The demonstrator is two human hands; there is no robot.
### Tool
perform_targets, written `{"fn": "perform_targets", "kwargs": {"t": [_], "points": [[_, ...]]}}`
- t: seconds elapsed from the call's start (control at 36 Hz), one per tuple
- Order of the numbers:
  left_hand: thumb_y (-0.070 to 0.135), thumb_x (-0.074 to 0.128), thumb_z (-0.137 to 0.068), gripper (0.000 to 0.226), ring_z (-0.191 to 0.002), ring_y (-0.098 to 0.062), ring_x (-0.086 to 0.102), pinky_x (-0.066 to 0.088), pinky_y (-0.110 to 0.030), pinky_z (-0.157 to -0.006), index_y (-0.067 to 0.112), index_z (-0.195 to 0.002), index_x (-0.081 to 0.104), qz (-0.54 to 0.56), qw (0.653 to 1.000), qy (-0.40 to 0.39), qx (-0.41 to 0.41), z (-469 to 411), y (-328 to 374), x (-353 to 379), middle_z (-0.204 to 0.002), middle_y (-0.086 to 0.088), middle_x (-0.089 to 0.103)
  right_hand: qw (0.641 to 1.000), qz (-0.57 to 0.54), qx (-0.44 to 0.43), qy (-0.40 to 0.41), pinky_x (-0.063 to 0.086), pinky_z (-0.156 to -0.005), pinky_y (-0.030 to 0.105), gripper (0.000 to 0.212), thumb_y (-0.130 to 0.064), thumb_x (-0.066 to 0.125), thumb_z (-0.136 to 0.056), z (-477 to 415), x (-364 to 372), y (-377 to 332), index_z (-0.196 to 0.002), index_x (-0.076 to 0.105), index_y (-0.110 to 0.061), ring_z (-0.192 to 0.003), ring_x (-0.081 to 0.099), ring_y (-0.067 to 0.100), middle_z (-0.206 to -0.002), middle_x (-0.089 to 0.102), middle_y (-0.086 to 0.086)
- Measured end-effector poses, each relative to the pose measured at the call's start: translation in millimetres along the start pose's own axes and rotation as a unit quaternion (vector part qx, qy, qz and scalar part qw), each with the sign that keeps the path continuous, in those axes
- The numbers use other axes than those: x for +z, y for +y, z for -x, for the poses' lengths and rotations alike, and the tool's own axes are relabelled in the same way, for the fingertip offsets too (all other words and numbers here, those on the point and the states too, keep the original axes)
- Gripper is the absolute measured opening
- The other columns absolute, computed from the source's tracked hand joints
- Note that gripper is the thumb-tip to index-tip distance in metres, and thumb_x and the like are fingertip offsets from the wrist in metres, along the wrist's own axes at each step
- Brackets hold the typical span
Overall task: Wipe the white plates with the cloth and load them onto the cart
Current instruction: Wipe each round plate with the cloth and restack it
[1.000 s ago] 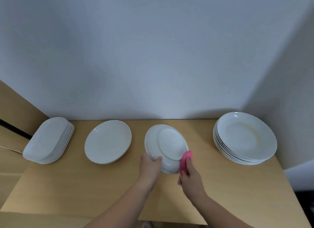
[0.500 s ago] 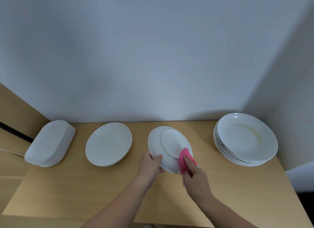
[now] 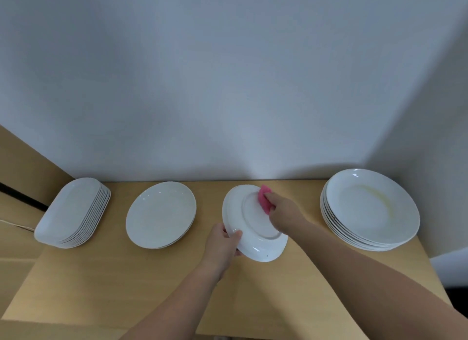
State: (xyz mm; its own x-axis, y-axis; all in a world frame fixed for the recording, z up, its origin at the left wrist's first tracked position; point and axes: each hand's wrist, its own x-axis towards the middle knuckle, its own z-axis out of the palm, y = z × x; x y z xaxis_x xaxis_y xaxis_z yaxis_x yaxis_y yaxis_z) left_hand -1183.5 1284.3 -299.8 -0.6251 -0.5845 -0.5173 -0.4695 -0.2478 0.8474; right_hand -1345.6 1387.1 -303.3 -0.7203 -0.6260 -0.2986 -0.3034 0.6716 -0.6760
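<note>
A white plate [image 3: 249,223] is held upside down above the middle of the wooden table [image 3: 126,284], its foot ring facing me. My left hand [image 3: 222,243] grips its near left rim, thumb on the underside. My right hand [image 3: 283,213] holds a pink cloth [image 3: 263,199] and presses it against the far part of the plate's underside.
A stack of large round white plates [image 3: 369,209] stands at the right by the wall. A short stack of round plates [image 3: 160,214] lies left of centre, and a pile of several oblong white dishes [image 3: 72,213] sits at the far left. A white wall backs the table.
My right hand has slid the pink cloth from the plate's near right edge up to its far side. The left hand keeps its grip on the near rim.
</note>
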Motion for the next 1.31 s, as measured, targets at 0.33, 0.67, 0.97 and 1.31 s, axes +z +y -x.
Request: {"fn": "perform_targets", "kwargs": {"t": [0.33, 0.67, 0.97, 1.31], "points": [[0.017, 0.062, -0.093, 0.020, -0.100, -0.020, 0.065, 0.061, -0.033, -0.075, 0.020, -0.110, 0.053, -0.019, 1.000, 0.003, 0.019, -0.7, 3.7, 0.2, -0.111, -0.006, 0.063, 0.998, -0.036, -0.037, -0.041, 0.018, -0.106, 0.019, 0.052, -0.009, 0.038, -0.100, 1.8, 14.4, -9.4, -0.148, 0.034, -0.027, -0.142, 0.026, 0.019, -0.156, 0.026, -0.012], [0.018, 0.061, -0.094, 0.024, -0.099, -0.023, 0.067, 0.060, -0.042, -0.081, 0.013, -0.117, 0.056, -0.018, 1.000, 0.019, 0.006, -2.8, 5.3, 1.8, -0.111, -0.007, 0.066, 0.967, -0.076, -0.125, -0.207, 0.014, -0.114, 0.021, 0.057, -0.012, 0.043, -0.099, 55.6, 3.8, 17.5, -0.146, 0.032, -0.041, -0.138, 0.006, -0.012, -0.148, 0.012, -0.038], [0.017, 0.061, -0.094, 0.022, -0.098, -0.023, 0.067, 0.061, -0.041, -0.077, 0.013, -0.114, 0.053, -0.034, 0.999, 0.015, 0.010, -1.8, 12.7, 6.7, -0.110, -0.007, 0.064, 0.961, 0.109, -0.256, 0.013, 0.034, -0.108, 0.031, 0.065, -0.022, 0.072, -0.082, 73.4, 18.3, 31.6, -0.141, 0.047, -0.009, -0.129, 0.046, 0.026, -0.143, 0.047, 0.006], [0.017, 0.060, -0.094, 0.021, -0.099, -0.023, 0.066, 0.061, -0.033, -0.070, 0.015, -0.114, 0.052, -0.020, 1.000, 0.016, 0.000, -2.3, 7.2, 5.7, -0.113, -0.006, 0.061, 0.966, 0.161, -0.200, -0.035, 0.022, -0.113, 0.018, 0.059, -0.025, 0.055, -0.097, 61.7, 14.7, 69.4, -0.149, 0.029, -0.028, -0.145, 0.021, 0.007, -0.157, 0.016, -0.014]]}}
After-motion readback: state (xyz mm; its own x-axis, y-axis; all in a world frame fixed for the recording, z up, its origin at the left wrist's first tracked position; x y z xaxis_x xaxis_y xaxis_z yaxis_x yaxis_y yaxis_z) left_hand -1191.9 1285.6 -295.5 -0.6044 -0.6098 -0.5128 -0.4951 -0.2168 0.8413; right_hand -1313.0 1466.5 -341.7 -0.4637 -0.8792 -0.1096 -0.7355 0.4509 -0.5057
